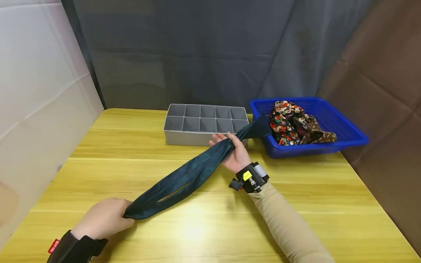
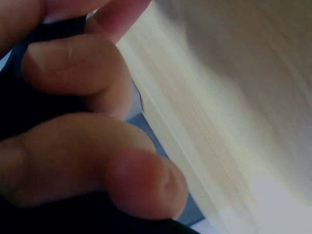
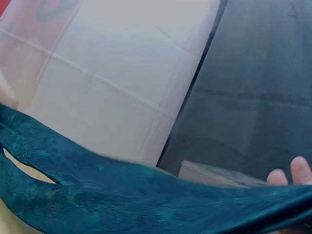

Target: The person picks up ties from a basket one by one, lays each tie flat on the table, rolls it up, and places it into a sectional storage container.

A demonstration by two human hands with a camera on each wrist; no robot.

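Note:
A long dark teal cloth strip [image 1: 187,173] stretches over the yellow table from my left hand [image 1: 102,219] at the near left up to my right hand [image 1: 234,152] and on into the blue basket [image 1: 348,130]. My left hand grips one folded end, fingers [image 2: 73,165] curled round the dark cloth [image 2: 24,112]. My right hand holds the strip bunched across its palm, just in front of the grey divided box [image 1: 205,124]. The right wrist view shows the teal cloth [image 3: 122,195] close up, with two fingertips [image 3: 297,173] behind it.
The grey divided box has several empty compartments and stands at the back middle of the table [image 1: 296,204]. The blue basket to its right holds crumpled patterned cloths [image 1: 296,122]. A white panel stands at the left and a dark curtain behind.

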